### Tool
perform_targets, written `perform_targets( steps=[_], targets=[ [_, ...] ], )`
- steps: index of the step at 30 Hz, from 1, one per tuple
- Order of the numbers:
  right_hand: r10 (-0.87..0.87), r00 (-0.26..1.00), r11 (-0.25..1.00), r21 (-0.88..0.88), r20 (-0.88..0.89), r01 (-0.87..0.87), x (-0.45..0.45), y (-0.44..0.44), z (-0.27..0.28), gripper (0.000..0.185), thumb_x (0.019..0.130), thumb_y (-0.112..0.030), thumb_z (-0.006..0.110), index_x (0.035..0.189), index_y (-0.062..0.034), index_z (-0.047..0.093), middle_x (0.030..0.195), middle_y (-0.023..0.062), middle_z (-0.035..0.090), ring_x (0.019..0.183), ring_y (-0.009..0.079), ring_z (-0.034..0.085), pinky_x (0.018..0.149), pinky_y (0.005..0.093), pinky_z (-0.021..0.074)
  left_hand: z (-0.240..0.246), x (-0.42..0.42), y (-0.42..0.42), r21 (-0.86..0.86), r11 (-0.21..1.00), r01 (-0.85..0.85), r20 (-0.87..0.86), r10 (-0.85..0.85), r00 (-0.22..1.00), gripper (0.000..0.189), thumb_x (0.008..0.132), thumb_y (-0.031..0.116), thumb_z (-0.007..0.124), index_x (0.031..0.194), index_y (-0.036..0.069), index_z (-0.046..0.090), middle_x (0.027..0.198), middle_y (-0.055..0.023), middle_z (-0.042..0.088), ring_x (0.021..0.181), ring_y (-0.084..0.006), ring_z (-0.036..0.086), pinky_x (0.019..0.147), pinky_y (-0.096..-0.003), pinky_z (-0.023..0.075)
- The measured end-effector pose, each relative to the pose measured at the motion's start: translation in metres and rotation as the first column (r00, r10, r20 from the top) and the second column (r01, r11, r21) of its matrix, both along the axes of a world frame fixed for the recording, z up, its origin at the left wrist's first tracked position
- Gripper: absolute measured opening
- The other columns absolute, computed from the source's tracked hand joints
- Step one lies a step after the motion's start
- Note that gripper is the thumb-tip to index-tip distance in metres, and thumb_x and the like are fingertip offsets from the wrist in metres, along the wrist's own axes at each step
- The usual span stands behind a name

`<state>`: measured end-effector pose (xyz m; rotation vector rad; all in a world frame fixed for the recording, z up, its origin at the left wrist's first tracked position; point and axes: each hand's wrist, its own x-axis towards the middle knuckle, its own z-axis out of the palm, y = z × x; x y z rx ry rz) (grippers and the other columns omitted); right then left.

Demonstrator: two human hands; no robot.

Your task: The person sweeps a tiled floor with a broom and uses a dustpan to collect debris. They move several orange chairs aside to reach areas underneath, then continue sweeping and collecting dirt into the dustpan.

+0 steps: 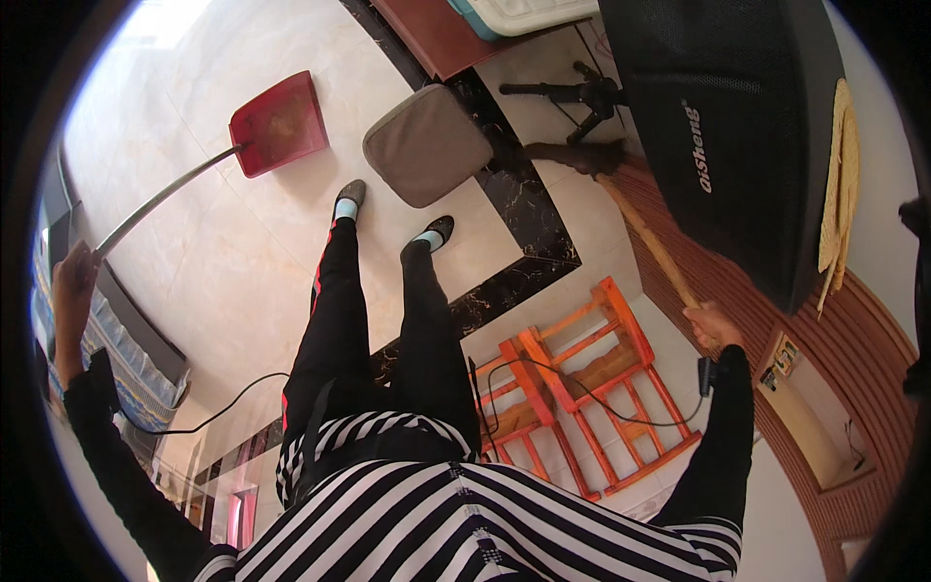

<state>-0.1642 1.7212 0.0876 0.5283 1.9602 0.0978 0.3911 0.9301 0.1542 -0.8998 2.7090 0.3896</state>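
At the left, my left hand [76, 273] is closed around the end of the long metal handle of a red dustpan [282, 125]. The pan is at the upper left over the pale tiled floor, with some dirt showing inside. My right hand [713, 325] grips the wooden handle of a broom [651, 244] on the right. The broom's dark head [578, 155] reaches in beside the base of a black stand, below a large black loudspeaker [727, 145]. A grey-brown cushioned stool [429, 145] stands between the dustpan and the broom head.
Orange wooden folding chairs or racks [574, 385] stand near my right leg. A black tripod stand [593, 98] and a reddish-brown cabinet [444, 36] are at the top. A ribbed brown wall panel [793, 349] curves along the right. A patterned cloth-covered seat [131, 356] is at the left.
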Motion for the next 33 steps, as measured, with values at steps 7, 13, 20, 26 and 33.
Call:
perform_targets(
  steps=[7,13,20,26,33],
  targets=[
    [0.144,0.989,0.989,0.031,0.017,-0.144,0.007,0.038,0.075,0.021,0.081,-0.023,0.067,0.078,-0.0068,0.052,0.051,-0.0005,0.043,0.037,0.0081,0.038,0.032,0.0247,0.0282,-0.008,0.015,-0.007,-0.241,0.94,0.241,0.004,-0.248,0.969,0.013,0.082,-0.002,0.057,0.083,-0.004,0.045,0.063,-0.0117,0.028,0.056,-0.0153,0.026,0.048,-0.032,0.0257],
    [-0.017,0.994,0.997,-0.079,-0.104,0.009,0.018,0.031,0.038,0.021,0.082,-0.02,0.065,0.074,-0.0049,0.052,0.05,0.0005,0.042,0.035,0.0101,0.038,0.031,0.0257,0.0286,0.0,0.006,0.005,-0.14,0.987,0.081,0.04,-0.076,0.996,0.012,0.08,-0.003,0.057,0.081,-0.004,0.046,0.062,-0.0131,0.031,0.055,-0.0159,0.028,0.047,-0.0333,0.0274],
    [0.08,0.995,0.994,-0.064,-0.067,-0.084,0.016,-0.004,-0.042,0.021,0.077,-0.018,0.063,0.073,-0.0011,0.051,0.051,0.0038,0.044,0.04,0.0127,0.044,0.035,0.0288,0.0331,0.006,-0.012,0.019,-0.066,0.998,0.004,0.01,-0.003,1.0,0.018,0.079,-0.003,0.056,0.073,-0.002,0.038,0.062,-0.013,0.028,0.055,-0.0161,0.026,0.047,-0.0328,0.0256],
    [0.658,0.752,0.747,0.084,0.042,-0.659,0.012,0.012,0.027,0.027,0.069,-0.017,0.068,0.083,0.0056,0.062,0.07,0.0189,0.059,0.061,0.0264,0.06,0.053,0.0382,0.0453,0.006,-0.007,0.021,-0.135,0.99,-0.028,0.045,0.034,0.998,0.012,0.076,-0.004,0.055,0.075,-0.003,0.043,0.06,-0.0147,0.037,0.053,-0.0188,0.035,0.049,-0.0323,0.031],
    [0.776,0.619,0.63,0.199,-0.121,-0.751,0.049,-0.004,0.055,0.029,0.071,-0.022,0.065,0.088,0.001,0.065,0.089,0.0247,0.062,0.086,0.0395,0.061,0.074,0.0452,0.0486,-0.004,0.006,0.015,0.016,0.989,-0.148,-0.067,0.148,0.987,0.012,0.077,-0.004,0.057,0.089,-0.004,0.053,0.065,-0.0182,0.047,0.056,-0.0261,0.042,0.055,-0.0332,0.0379]
  ],
)
